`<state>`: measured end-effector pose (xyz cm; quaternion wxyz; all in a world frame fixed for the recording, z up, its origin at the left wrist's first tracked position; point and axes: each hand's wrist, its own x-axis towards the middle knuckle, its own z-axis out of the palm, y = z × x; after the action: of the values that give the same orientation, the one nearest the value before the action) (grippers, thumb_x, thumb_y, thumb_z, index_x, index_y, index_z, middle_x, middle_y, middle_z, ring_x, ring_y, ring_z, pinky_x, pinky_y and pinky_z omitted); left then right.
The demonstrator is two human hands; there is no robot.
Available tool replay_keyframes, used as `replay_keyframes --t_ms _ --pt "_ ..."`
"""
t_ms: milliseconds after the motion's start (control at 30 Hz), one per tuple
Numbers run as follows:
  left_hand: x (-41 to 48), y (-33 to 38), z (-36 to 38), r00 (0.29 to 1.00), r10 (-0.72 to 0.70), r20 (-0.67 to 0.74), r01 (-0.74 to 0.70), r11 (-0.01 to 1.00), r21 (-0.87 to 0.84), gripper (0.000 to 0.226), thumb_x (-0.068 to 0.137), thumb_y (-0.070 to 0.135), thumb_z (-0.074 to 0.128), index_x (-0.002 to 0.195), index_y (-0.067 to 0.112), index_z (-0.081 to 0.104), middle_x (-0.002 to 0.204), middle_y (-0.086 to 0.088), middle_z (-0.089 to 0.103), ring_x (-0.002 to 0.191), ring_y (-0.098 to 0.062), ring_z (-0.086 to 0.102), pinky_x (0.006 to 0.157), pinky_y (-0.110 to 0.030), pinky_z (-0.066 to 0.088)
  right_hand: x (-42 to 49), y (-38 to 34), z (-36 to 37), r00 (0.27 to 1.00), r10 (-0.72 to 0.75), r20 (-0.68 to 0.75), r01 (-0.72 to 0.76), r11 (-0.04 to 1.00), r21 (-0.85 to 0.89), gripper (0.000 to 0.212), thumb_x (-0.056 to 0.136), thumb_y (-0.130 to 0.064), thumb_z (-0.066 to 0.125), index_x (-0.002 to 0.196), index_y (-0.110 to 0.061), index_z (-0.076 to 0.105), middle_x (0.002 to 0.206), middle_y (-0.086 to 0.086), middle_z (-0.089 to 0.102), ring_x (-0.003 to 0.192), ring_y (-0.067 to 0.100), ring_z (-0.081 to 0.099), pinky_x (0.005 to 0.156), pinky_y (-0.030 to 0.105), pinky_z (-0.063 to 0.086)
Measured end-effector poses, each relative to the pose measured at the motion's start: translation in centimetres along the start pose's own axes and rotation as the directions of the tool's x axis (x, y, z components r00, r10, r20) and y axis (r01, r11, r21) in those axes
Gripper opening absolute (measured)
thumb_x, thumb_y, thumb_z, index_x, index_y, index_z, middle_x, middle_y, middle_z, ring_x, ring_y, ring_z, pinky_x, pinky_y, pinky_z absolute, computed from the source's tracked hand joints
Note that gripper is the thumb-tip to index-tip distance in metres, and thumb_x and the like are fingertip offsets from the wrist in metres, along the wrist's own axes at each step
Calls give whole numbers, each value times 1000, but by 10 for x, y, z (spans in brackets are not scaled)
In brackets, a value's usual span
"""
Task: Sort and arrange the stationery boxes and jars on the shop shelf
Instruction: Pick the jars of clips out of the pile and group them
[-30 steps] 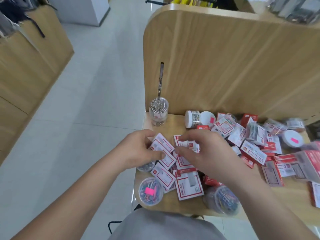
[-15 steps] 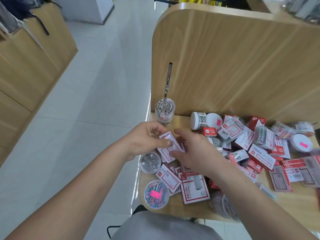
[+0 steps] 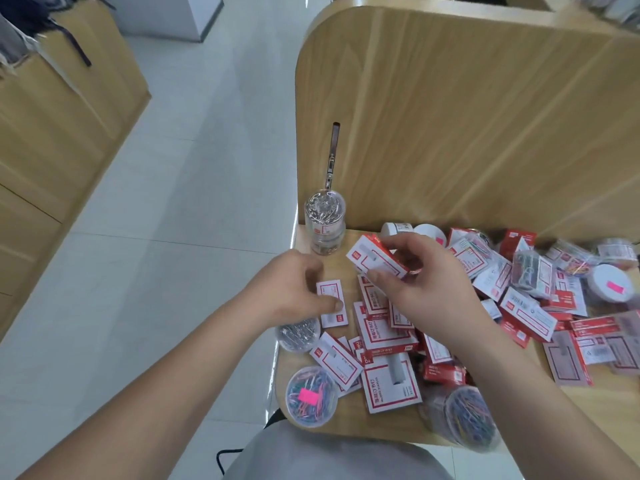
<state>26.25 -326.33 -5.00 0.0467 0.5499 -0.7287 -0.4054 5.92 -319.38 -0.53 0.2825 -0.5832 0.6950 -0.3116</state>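
Note:
A heap of small red-and-white staple boxes and clear round jars covers the wooden shelf. My right hand grips one red-and-white box and holds it tilted above the pile. My left hand pinches a flat white box lying near the shelf's left edge. A tall clear jar of silver clips stands upright at the back left corner. Just below my left hand sits a jar of silver pins, partly hidden by it.
Two jars of coloured paper clips lie at the front edge. White-lidded tubs and bagged clips crowd the right side. A wooden back panel rises behind, with a metal hook. Tiled aisle floor lies to the left.
My right hand has lifted a box out of the pile and raised it toward the back. My left hand now pinches a single flat box near the left edge.

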Motion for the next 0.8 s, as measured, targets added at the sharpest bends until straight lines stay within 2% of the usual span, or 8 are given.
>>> replay_keyframes --t_ms 67,167,267,400,533,633,700,800 --pt "5 4 5 1000 0 1 0 998 67 40 57 45 90 72 20 63 75 5 61 69 -18 63 67 -41 58 -1 2 0 1000 -19 5 20 999 -40 31 88 -26 77 109 -42 62 100 -22 65 91 -10 60 75 5 42" --pt "11 5 13 999 -35 -9 35 996 81 34 58 36 93 82 24 73 84 10 68 78 -13 66 74 -39 60 1 3 3 998 -54 28 58 983 -176 36 89 -33 73 124 -37 64 106 -14 61 93 2 59 82 23 48" --pt "11 3 19 999 -49 -4 49 998 42 29 59 33 94 79 29 73 81 13 70 77 -11 67 75 -39 61 6 4 5 998 -34 49 46 963 -265 42 90 -30 70 132 -28 62 109 -6 55 97 12 57 81 27 45" --pt "10 3 21 996 -69 -54 65 995 -72 33 59 27 95 75 30 67 80 13 71 76 -11 69 75 -43 61 10 11 4 996 -58 65 77 937 -341 35 91 -18 65 126 -25 66 104 -1 52 95 24 58 76 33 47" --pt "7 9 20 994 -41 -99 28 991 -131 38 64 22 94 85 31 64 81 13 71 77 -9 69 77 -42 60 13 15 1 995 -64 81 87 939 -332 30 89 -16 66 118 -24 66 107 -3 59 96 20 60 77 32 47" --pt "1 11 14 992 -31 -119 6 979 -205 37 73 17 91 98 32 68 83 14 71 79 -6 69 82 -40 61 14 14 -6 999 -32 12 34 970 -242 24 92 -21 64 116 -25 65 99 -11 68 91 14 64 74 31 49" --pt "-4 11 9 988 -20 -152 -24 960 -278 27 76 15 90 92 29 72 80 13 75 76 -7 72 82 -42 62 13 13 -14 998 -16 -54 6 984 -178 26 92 -22 67 118 -24 66 100 -14 68 91 9 63 78 27 48" --pt "-8 23 3 982 19 -189 -97 906 -413 24 75 13 91 88 24 74 82 6 77 75 -14 74 78 -44 63 8 12 -29 992 -7 -123 -10 990 -138 29 90 -17 70 118 -22 69 106 -6 68 97 12 63 85 26 47"
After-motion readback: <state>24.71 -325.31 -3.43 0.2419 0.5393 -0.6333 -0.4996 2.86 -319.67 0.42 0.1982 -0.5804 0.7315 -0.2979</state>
